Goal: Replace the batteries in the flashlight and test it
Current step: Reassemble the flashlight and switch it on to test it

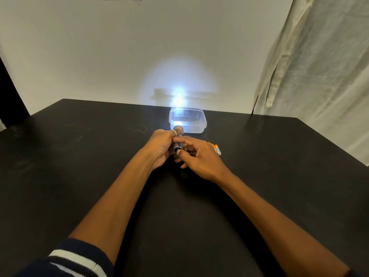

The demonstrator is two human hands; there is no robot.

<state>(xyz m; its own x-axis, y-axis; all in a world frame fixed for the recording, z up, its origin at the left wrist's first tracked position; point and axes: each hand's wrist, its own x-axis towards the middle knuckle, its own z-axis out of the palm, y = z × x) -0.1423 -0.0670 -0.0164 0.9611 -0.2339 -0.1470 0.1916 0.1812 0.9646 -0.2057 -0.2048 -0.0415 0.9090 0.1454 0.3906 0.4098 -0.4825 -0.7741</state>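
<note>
Left hand (159,148) and right hand (201,158) grip lit flashlight (178,141).

No legible text or labels anywhere.

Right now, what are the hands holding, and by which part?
The flashlight: the left hand grips its barrel, the right hand pinches its tail end.

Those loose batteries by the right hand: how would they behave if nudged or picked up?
The batteries are small cylinders lying on their sides, so a sideways nudge would probably roll them. The table looks flat and smooth, so little would slow them. They look rigid, so a pinch should lift them, though smooth casings may slip.
</note>
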